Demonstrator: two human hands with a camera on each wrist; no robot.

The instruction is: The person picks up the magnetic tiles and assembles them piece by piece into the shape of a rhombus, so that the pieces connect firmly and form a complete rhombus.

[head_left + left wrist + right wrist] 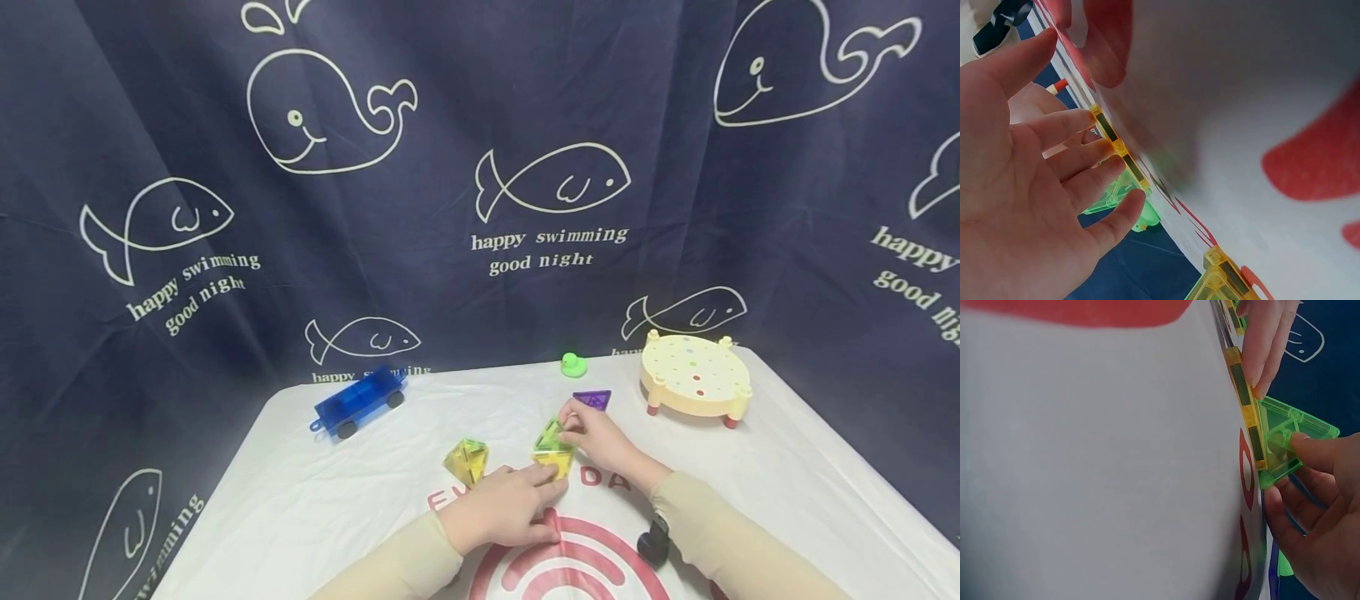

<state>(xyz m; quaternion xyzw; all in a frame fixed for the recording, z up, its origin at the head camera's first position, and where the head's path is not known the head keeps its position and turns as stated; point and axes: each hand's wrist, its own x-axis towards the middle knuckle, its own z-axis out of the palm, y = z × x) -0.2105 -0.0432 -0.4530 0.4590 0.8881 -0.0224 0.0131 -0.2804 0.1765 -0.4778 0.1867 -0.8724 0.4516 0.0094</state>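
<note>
In the right wrist view, my right hand pinches a green triangular magnetic tile between thumb and fingers, tilted up from the table. Its lower edge meets a yellow magnetic tile that lies on the cloth. My left hand has its fingers stretched out, their tips touching the yellow tile. Left of both hands stands a small yellow-and-green shape of joined magnetic tiles. Just beyond my right hand lies a purple triangular magnetic tile.
A blue wheeled toy wagon stands at the back left. A green toy duck sits near the back edge, and a cream round pegged toy with short legs stands back right. Dark curtain hangs behind the white tablecloth.
</note>
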